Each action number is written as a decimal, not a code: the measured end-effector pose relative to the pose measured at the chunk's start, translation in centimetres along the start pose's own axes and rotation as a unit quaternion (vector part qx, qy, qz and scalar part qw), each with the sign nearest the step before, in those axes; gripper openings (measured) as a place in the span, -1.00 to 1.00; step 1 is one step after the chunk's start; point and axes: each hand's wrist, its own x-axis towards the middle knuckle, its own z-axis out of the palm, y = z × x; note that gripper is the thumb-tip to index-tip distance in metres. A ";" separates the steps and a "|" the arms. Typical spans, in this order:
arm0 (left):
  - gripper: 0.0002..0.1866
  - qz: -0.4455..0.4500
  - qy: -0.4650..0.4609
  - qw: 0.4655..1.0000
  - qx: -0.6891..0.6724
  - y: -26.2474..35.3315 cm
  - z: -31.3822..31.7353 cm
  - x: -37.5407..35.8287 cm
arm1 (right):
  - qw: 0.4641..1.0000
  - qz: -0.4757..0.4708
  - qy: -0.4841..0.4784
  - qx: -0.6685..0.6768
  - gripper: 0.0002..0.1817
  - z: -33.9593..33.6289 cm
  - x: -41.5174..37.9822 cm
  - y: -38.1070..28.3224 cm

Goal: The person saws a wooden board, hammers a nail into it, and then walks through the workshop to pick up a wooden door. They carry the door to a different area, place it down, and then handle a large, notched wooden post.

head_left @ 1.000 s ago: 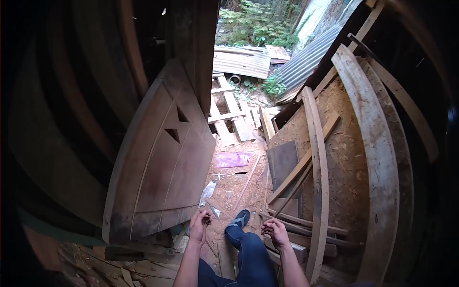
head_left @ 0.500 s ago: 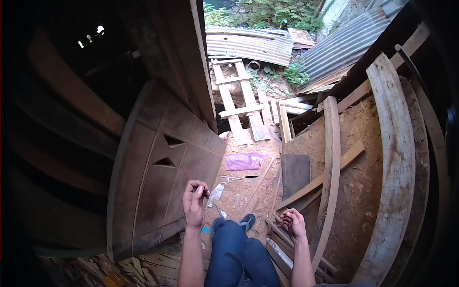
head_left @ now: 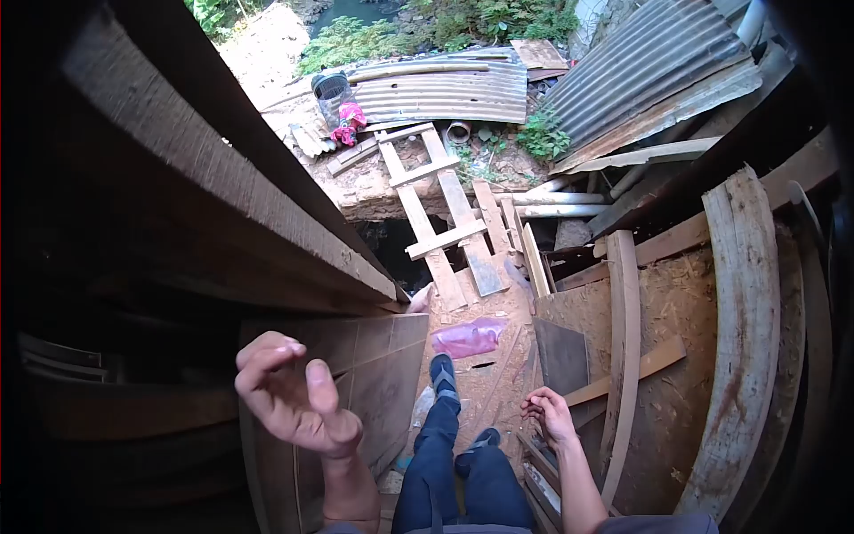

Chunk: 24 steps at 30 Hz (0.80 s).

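Note:
My left hand is raised at the left, its fingers curved and the thumb apart, with nothing in it. Behind it stands the brown wooden panel. Lower right of centre is my right hand, fingers loosely curled and spread a little, holding nothing. It is near the dark board and the slanted wooden strip. Between the hands my legs show, one foot set forward just below the pink plastic sheet on the sawdust-covered floor.
Ahead, a plank walkway with crosspieces spans a dark gap. Beyond it lie corrugated sheets and a dark bucket beside a pink cloth. A thick beam runs along the left. Curved boards lean at the right.
The view has shifted, showing more ground outside. One foot has stepped forward toward the pink sheet. My left hand has risen leftward, its thumb and fingers wider apart.

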 end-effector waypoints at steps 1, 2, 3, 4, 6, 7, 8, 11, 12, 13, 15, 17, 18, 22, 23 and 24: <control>-0.67 0.036 0.003 0.999 0.028 0.3 0.3 1.2 | 1.000 -0.008 0.005 0.004 -0.91 0.3 0.3 -0.3; -0.61 0.068 0.001 0.997 0.040 0.5 0.7 2.2 | 1.000 -0.015 0.012 0.006 -0.91 0.5 0.4 -0.5; -0.54 0.098 -0.013 0.992 0.073 0.5 0.6 2.9 | 1.000 -0.022 0.017 0.008 -0.91 0.6 0.4 -0.7; -0.50 0.108 0.015 0.989 0.096 0.7 1.1 3.6 | 0.999 -0.010 0.024 0.023 -0.92 0.8 0.2 -0.8; -0.42 0.106 0.063 0.980 0.156 0.6 1.7 4.6 | 0.999 0.002 0.033 0.029 -0.92 0.6 0.1 -0.4; -0.41 0.100 0.089 0.976 0.174 0.6 2.2 5.3 | 0.999 0.009 0.035 0.030 -0.92 0.5 0.0 -0.2; -0.40 0.106 0.100 0.971 0.188 0.4 2.7 6.0 | 0.998 0.003 0.035 0.043 -0.92 0.3 -0.1 -0.2; -0.47 0.136 0.134 0.962 0.197 -1.1 3.7 7.8 | 0.996 -0.013 0.056 0.062 -0.92 -0.3 0.0 -0.7; -0.50 0.142 0.146 0.957 0.209 -1.7 3.9 8.1 | 0.995 -0.012 0.061 0.073 -0.92 -0.4 0.1 -0.8; -0.53 0.149 0.158 0.951 0.221 -2.2 4.0 8.4 | 0.995 -0.009 0.065 0.079 -0.92 -0.6 0.3 -0.8; -0.52 0.164 0.160 0.946 0.228 -2.8 4.6 9.1 | 0.993 -0.001 0.073 0.088 -0.92 -1.0 0.6 -0.6; -0.48 0.165 0.175 0.949 0.205 -3.6 5.5 9.8 | 0.994 0.014 0.077 0.083 -0.92 -1.4 1.0 -0.1; -0.46 0.161 0.167 0.955 0.187 -4.0 5.8 10.0 | 0.993 0.017 0.079 0.081 -0.92 -1.5 2.0 -0.2; -0.55 0.171 0.182 0.940 0.233 -5.1 6.8 11.0 | 0.993 0.036 0.070 0.089 -0.92 -0.5 3.6 -1.7; -0.57 0.180 0.188 0.932 0.252 -5.3 6.9 11.4 | 0.993 0.041 0.066 0.088 -0.92 -0.5 4.1 -1.8; -0.59 0.211 0.182 0.925 0.257 -5.8 6.2 11.8 | 0.993 0.049 0.064 0.085 -0.91 -0.5 4.4 -1.8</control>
